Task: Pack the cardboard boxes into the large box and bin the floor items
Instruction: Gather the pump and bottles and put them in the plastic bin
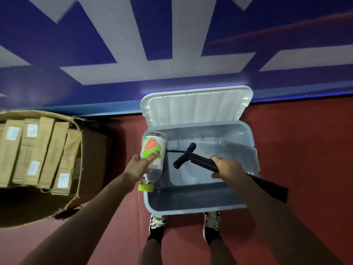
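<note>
Binning is the step in hand. Left hand [140, 167] grips a plastic bottle [152, 158], cap toward the person, over the near-left rim of the grey bin [200, 205]; right hand [226, 168] is wrapped around a black hand pump [193, 159] over the bin's middle. Next, I judge, both lower in and let go; the lid [196, 107] stands open beyond, so nothing blocks. Farther left of the bottle hand, the large box [91, 150] holds cardboard boxes [38, 153] side by side.
</note>
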{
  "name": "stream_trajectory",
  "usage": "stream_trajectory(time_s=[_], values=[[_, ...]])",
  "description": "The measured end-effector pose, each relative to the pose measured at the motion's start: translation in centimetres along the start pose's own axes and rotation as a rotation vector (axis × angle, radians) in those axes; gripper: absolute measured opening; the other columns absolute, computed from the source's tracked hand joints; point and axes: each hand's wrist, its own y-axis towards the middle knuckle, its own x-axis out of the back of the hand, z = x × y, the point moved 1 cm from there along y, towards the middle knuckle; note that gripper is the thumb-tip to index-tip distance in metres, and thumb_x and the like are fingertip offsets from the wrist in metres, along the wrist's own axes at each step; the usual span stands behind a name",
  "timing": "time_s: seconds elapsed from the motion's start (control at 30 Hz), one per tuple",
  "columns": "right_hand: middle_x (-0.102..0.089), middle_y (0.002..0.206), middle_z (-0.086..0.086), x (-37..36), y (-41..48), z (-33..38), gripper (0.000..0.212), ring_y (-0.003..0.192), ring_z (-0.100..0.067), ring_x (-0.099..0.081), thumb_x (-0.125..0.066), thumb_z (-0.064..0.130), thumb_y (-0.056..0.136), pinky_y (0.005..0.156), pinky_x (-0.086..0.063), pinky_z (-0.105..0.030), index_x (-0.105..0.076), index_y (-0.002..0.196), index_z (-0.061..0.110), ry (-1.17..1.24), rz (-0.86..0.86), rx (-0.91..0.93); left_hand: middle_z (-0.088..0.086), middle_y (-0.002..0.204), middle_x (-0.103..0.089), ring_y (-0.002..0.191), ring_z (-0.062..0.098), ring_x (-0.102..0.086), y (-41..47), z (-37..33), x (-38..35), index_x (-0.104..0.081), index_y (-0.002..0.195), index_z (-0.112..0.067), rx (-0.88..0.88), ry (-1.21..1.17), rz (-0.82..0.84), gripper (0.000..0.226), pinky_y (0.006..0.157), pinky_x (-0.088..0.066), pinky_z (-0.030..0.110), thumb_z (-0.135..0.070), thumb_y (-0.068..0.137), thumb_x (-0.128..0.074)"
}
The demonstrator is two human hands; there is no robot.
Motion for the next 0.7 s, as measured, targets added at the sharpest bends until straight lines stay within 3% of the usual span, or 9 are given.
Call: stream_trajectory(time_s=[0.13, 0.27, 0.37, 0.47, 0.53, 0.6, 0.7], values=[[-0.061, 0.115, -0.005, -2.4, 7.5, -1.7, 0.061, 0.102, -0.024, -0.059, -0.069, 0.036, 0.083, 0.074, -0.043, -0.029, -0.04, 0.136, 0.024, 0.032, 0.1, 0.027, 0.016, 0.108, -0.065, 0.083, 0.027, -0.066, 6.1, 3.0, -2.9, -0.051, 0.117, -0.007, 0.028, -0.071, -0.014, 0.066, 0.063, -0.056, 0.038, -0.054, 0.074, -0.07], [-0.061, 0.123, -0.003, -4.6, 14.1, -3.4, 0.073, 0.109, -0.023, -0.058, -0.073, 0.046, 0.076, 0.087, -0.046, -0.031, -0.042, 0.14, 0.028, 0.103, 0.097, 0.068, 0.011, 0.104, -0.064, 0.078, 0.023, -0.065, 10.5, 6.0, -5.5, -0.048, 0.116, -0.007, 0.064, -0.15, 0.003, 0.049, 0.05, -0.055, 0.028, -0.043, 0.085, -0.063], [-0.058, 0.128, -0.005, -5.5, 18.3, -4.5, 0.074, 0.116, -0.026, -0.053, -0.073, 0.047, 0.075, 0.092, -0.042, -0.031, -0.042, 0.141, 0.031, 0.076, 0.053, 0.087, 0.011, 0.106, -0.062, 0.083, 0.022, -0.062, 13.9, 7.8, -7.1, -0.047, 0.117, -0.01, 0.047, -0.087, -0.064, 0.053, 0.062, -0.055, 0.033, -0.047, 0.083, -0.064], [-0.057, 0.128, -0.005, -6.0, 21.9, -5.0, 0.072, 0.121, -0.027, -0.051, -0.072, 0.043, 0.078, 0.091, -0.039, -0.031, -0.039, 0.142, 0.032, 0.021, 0.018, 0.117, 0.009, 0.101, -0.06, 0.079, 0.021, -0.061, 17.0, 8.5, -8.7, -0.044, 0.114, -0.011, 0.008, -0.069, -0.123, 0.05, 0.06, -0.051, 0.032, -0.045, 0.084, -0.064], [-0.05, 0.137, -0.004, -6.2, 23.4, -5.1, 0.072, 0.13, -0.027, -0.042, -0.072, 0.034, 0.081, 0.099, -0.037, -0.033, -0.035, 0.143, 0.029, 0.009, -0.031, 0.134, 0.007, 0.101, -0.058, 0.08, 0.022, -0.061, 18.6, 8.3, -9.5, -0.041, 0.115, -0.012, -0.02, -0.086, -0.179, 0.051, 0.07, -0.054, 0.037, -0.041, 0.083, -0.067], [-0.041, 0.143, -0.004, -6.5, 23.9, -5.4, 0.069, 0.135, -0.027, -0.034, -0.069, 0.026, 0.084, 0.104, -0.034, -0.036, -0.034, 0.144, 0.023, 0.035, -0.114, 0.106, 0.011, 0.115, -0.058, 0.097, 0.029, -0.061, 20.2, 8.2, -10.1, -0.035, 0.128, -0.009, -0.036, -0.069, -0.231, 0.066, 0.087, -0.052, 0.047, -0.038, 0.081, -0.07], [-0.048, 0.133, -0.005, -7.5, 22.4, -6.1, 0.045, 0.126, -0.025, -0.042, -0.06, 0.017, 0.089, 0.1, -0.04, -0.035, -0.049, 0.133, 0.019, 0.151, -0.22, 0.034, 0.019, 0.139, -0.045, 0.125, 0.036, -0.047, 20.8, 8.2, -10.4, -0.026, 0.14, -0.002, 0.022, 0.082, -0.302, 0.083, 0.105, -0.039, 0.047, -0.043, 0.081, -0.067]])
